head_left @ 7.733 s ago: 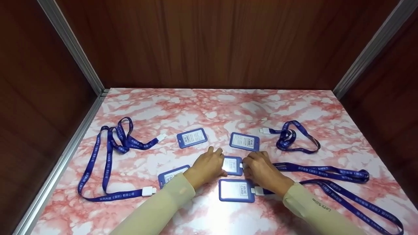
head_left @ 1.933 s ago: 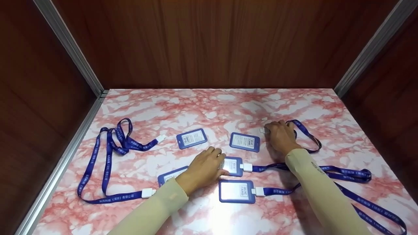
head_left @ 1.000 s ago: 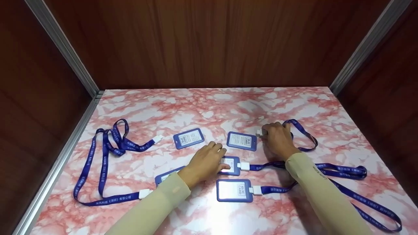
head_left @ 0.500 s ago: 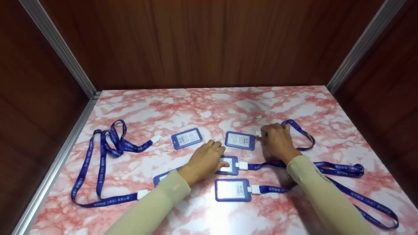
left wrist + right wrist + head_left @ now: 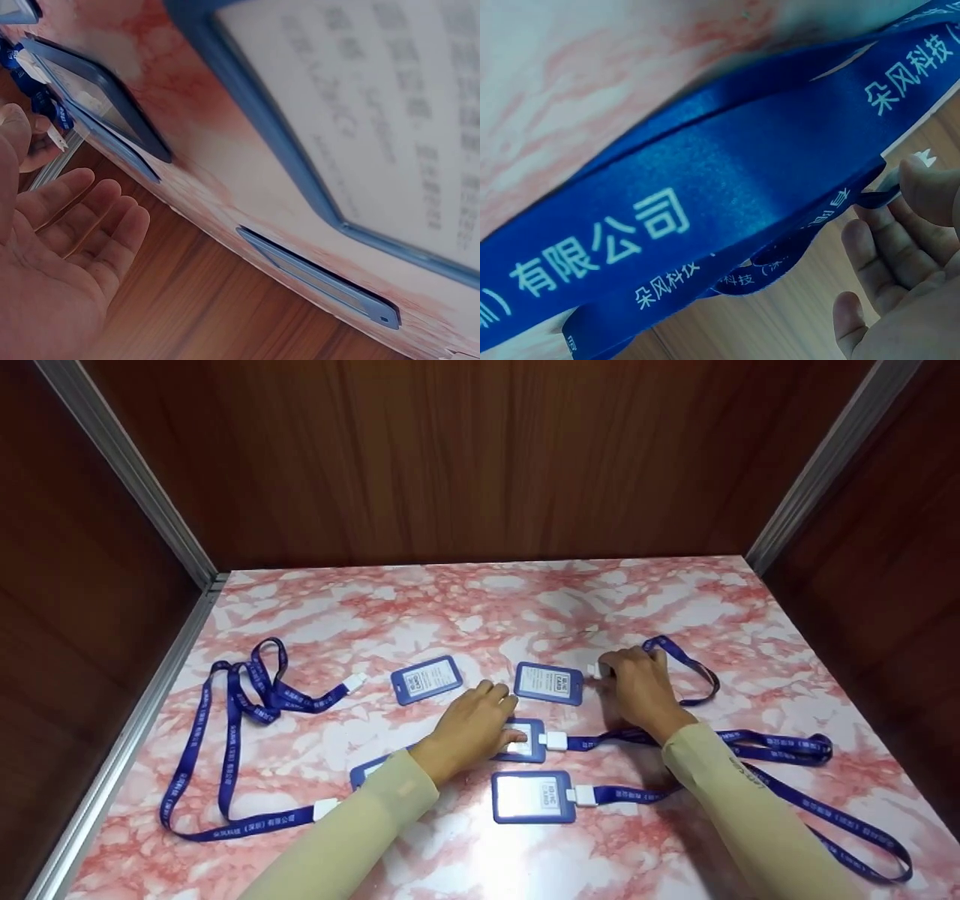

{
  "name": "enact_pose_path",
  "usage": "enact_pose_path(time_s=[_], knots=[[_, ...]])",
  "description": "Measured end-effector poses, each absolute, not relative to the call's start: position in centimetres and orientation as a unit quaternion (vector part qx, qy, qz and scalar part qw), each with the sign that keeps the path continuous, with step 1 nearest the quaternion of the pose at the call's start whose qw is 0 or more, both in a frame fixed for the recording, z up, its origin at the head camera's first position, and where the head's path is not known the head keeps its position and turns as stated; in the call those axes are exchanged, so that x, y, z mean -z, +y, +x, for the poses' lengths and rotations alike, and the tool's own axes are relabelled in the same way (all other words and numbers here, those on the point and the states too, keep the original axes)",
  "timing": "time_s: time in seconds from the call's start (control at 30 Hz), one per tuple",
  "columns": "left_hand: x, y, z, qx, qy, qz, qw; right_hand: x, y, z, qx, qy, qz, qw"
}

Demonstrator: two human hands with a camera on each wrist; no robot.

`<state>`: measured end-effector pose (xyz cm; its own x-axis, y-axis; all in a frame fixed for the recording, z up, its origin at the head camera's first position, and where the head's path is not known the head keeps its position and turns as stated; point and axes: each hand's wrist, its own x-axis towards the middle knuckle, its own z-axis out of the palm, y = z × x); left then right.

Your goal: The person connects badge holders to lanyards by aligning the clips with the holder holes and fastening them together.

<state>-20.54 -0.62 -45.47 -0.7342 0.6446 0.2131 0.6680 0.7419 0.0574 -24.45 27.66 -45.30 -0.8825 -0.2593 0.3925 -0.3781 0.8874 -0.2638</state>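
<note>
My right hand (image 5: 641, 686) pinches the white clip end of a blue lanyard (image 5: 690, 664) at the upper right. In the right wrist view the white clip (image 5: 926, 157) shows pale prongs beyond the thumb. Just left of the clip lies a blue-framed badge holder (image 5: 547, 682), its slotted end facing it. My left hand (image 5: 469, 731) has loosely bent fingers and holds nothing; it is over a middle badge holder (image 5: 534, 750), thumb overlapping its card. That holder is joined to a lanyard by a white clip (image 5: 555, 741). The left wrist view shows the left palm (image 5: 45, 307) bare.
A lower badge holder (image 5: 529, 796) is clipped to another lanyard (image 5: 847, 825) at right. One loose holder (image 5: 426, 681) lies upper left; another (image 5: 367, 769) is partly hidden by the left arm. Looped blue lanyards (image 5: 196, 750) with white clips lie left. Wooden panels (image 5: 480, 465) enclose the table.
Since the oldest frame my right hand has left the middle holder's clip and moved up to the upper right lanyard's clip. My left thumb now overlaps the middle card. The view has shifted slightly.
</note>
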Motion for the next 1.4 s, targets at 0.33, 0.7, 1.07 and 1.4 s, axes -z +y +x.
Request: enact_pose_path(time_s=[0.33, 0.7, 1.07, 1.4], knots=[[45.5, -0.6, -20.5, 0.072, -0.93, -0.352, 0.08, 45.5, 27.7, -24.0, -0.171, -0.953, 0.173, 0.182], [45.6, -0.4, -20.7, 0.073, -0.93, -0.351, 0.081, 45.4, 27.4, -23.5, -0.175, -0.958, 0.164, 0.158], [45.5, 0.4, -21.5, 0.068, -0.934, -0.341, 0.074, 45.4, 27.4, -23.2, -0.171, -0.961, 0.165, 0.143], [45.3, 1.3, -23.1, 0.057, -0.939, -0.332, 0.067, 45.4, 27.4, -23.2, -0.166, -0.96, 0.17, 0.146]])
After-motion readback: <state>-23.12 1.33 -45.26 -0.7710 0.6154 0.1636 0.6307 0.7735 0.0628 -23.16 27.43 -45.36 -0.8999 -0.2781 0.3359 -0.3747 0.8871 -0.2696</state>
